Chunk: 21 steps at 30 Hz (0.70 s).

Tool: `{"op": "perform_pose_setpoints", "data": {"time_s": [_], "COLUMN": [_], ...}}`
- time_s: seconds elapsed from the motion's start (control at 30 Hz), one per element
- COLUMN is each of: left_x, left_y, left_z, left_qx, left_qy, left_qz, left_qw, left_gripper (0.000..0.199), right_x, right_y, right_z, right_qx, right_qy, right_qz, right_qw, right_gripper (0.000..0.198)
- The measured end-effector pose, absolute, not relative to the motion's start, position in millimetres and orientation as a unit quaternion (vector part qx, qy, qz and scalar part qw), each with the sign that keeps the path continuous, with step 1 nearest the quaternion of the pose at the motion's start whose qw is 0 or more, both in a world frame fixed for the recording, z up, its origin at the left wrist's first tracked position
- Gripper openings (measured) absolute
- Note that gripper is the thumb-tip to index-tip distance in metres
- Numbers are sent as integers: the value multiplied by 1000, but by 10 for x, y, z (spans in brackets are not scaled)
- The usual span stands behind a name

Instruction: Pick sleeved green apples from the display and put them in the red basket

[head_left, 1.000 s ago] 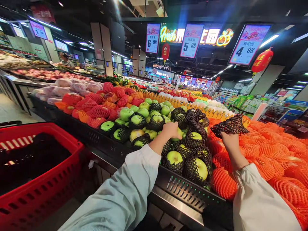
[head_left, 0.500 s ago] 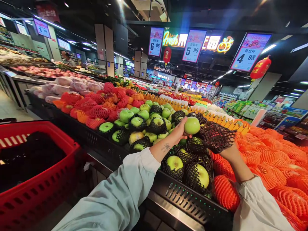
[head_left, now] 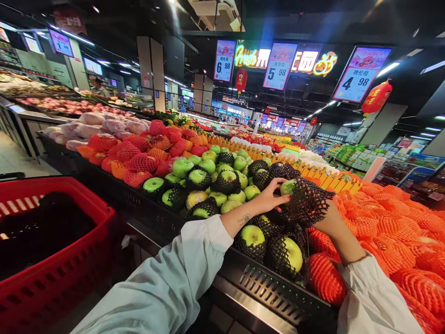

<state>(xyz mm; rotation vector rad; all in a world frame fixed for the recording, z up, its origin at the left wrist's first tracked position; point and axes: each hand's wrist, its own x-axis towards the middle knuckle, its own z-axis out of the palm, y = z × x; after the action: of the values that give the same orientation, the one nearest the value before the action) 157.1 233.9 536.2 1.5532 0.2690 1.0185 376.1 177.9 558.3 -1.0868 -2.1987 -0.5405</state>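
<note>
Green apple (head_left: 287,187) could slip from the black net (head_left: 308,200)
Left hand (head_left: 271,196) pinches it, partly netted, above the crate (head_left: 269,284); right hand (head_left: 328,219) supports the net, finger grip hidden; a folding rim might push the fruit out

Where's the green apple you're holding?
In the head view, right of centre: the left hand holds the green apple, partly covered by the black net on the right hand.
</note>
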Motion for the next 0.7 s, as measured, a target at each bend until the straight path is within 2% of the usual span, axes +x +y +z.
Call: {"op": "perform_pose_setpoints", "data": {"time_s": [0.13, 0.3, 0.43, 0.57, 0.7], "left_x": [1579, 1527, 1523, 1560, 1549], "left_y": [2312, 2237, 2223, 2241, 2243], "left_z": [5354, 5374, 5359, 5354, 5394], "left_qx": [687, 680, 716, 710, 669], "left_qy": [90, 85, 79, 118, 93], "left_qz": [421, 391, 427, 485, 511], "left_qw": [585, 614, 547, 496, 532], "left_gripper": [78, 73, 84, 76, 66], "right_x": [3696, 3648, 3638, 3615, 3591], "right_y": [1805, 1817, 1837, 1821, 1766], "right_z": [5592, 5613, 5605, 5599, 5587], "right_qx": [-410, -398, -385, -388, -381], "right_qy": [-840, -840, -846, -839, -807], "right_qz": [-175, -138, -114, -97, -45], "right_qw": [309, 341, 351, 370, 448], "right_gripper": [29, 31, 30, 26, 33]}}
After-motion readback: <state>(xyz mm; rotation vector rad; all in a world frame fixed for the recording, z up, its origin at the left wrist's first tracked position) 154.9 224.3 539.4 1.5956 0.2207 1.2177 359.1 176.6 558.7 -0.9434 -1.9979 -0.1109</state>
